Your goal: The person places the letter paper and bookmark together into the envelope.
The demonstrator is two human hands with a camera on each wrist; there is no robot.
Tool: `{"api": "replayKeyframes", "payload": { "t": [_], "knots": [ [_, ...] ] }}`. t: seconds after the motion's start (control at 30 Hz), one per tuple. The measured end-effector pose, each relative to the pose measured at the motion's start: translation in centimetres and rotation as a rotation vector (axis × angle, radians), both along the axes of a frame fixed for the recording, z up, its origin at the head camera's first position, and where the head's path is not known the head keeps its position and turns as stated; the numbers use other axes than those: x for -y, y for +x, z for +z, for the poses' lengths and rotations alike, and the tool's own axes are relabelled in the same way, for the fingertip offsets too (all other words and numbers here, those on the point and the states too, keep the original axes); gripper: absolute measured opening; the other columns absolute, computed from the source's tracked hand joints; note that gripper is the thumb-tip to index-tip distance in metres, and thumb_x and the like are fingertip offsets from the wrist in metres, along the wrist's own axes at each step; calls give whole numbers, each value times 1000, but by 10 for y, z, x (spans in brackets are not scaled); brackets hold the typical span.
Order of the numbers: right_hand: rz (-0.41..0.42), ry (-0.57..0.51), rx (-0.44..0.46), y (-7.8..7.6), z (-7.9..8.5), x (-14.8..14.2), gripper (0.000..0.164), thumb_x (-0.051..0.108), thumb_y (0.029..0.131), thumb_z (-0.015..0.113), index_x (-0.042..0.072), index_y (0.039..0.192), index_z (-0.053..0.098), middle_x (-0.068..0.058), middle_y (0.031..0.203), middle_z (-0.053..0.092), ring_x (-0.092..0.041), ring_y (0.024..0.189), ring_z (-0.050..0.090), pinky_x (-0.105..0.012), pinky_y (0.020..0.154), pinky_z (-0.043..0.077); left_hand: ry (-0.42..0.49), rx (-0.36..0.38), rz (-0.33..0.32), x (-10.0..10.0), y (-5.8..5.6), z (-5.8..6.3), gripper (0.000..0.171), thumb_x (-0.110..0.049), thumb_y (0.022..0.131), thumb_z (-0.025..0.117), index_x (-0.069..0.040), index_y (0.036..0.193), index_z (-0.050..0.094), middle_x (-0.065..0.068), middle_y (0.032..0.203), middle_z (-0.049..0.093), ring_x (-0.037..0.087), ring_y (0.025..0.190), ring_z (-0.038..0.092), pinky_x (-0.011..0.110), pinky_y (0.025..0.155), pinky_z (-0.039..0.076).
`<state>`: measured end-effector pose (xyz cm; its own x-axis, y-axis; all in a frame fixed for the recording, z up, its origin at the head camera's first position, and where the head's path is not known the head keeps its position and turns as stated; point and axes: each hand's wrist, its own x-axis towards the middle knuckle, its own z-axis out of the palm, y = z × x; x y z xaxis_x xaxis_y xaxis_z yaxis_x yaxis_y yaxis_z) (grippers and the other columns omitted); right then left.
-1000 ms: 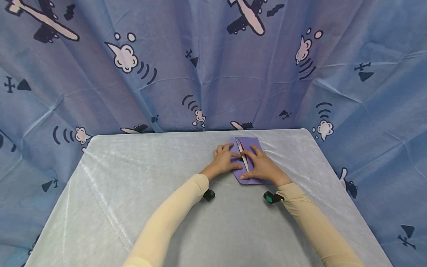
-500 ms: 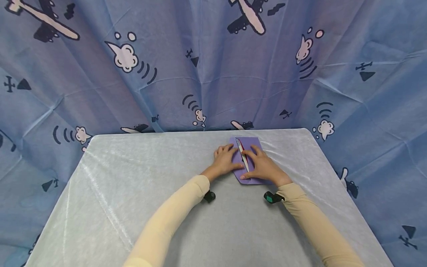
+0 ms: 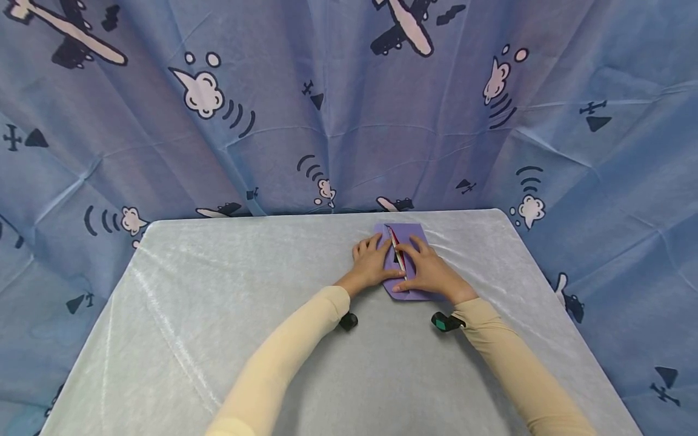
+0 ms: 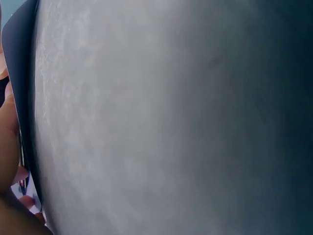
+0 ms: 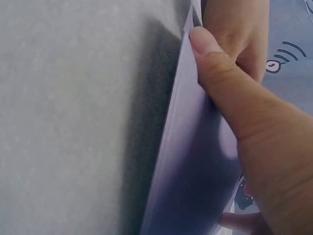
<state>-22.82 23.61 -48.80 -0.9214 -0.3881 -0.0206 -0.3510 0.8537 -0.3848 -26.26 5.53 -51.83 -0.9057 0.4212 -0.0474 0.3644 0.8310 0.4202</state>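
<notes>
A folded purple paper (image 3: 414, 232) lies near the table's far edge in the head view. A narrow slanted gap runs down its middle, and a white, red and black printed layer (image 3: 395, 240) shows inside. My left hand (image 3: 369, 264) rests on the left part, thumb and forefinger spread along the gap. My right hand (image 3: 433, 272) lies on the right part with thumb and fingers spread. In the right wrist view its thumb (image 5: 220, 73) presses the purple paper (image 5: 190, 161) near the edge. The left wrist view shows only part of the hand (image 4: 9, 152) beside the paper's dark edge.
A pale, velvety cloth covers the table (image 3: 218, 303). Behind it hangs a blue curtain (image 3: 349, 121) printed with aeroplanes and clouds. Small dark cameras (image 3: 349, 321) sit at both wrists, by the cream sleeves.
My left hand has shifted slightly right, its thumb moving across toward the right thumb. The gap has narrowed and less of the printed layer shows. My right hand has barely moved.
</notes>
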Motion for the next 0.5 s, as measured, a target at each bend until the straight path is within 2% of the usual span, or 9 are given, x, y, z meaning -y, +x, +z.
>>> {"api": "replayKeyframes", "payload": {
  "t": [0.27,0.37,0.5],
  "knots": [
    [3,5,9,0,2,-1,105,60,65,84,16,149,40,-32,158,21,-59,135,37,-67,103,40,-44,14,-8,-5,-6,-5,90,-69,81,64,-33,156,31,9,165,18,33,146,23,53,115,19],
    [5,5,6,0,1,-1,104,60,65,84,16,148,41,-32,158,22,-59,135,38,-66,103,41,-41,18,-16,-3,-3,-2,89,-68,82,65,-29,156,32,10,165,17,34,147,22,53,116,19],
    [4,-2,4,1,1,-1,102,61,64,84,17,146,44,-33,157,22,-60,135,38,-68,102,40,-22,-20,-38,2,3,2,81,-63,84,67,-25,151,42,13,164,22,35,146,25,53,116,21]
  ]
}}
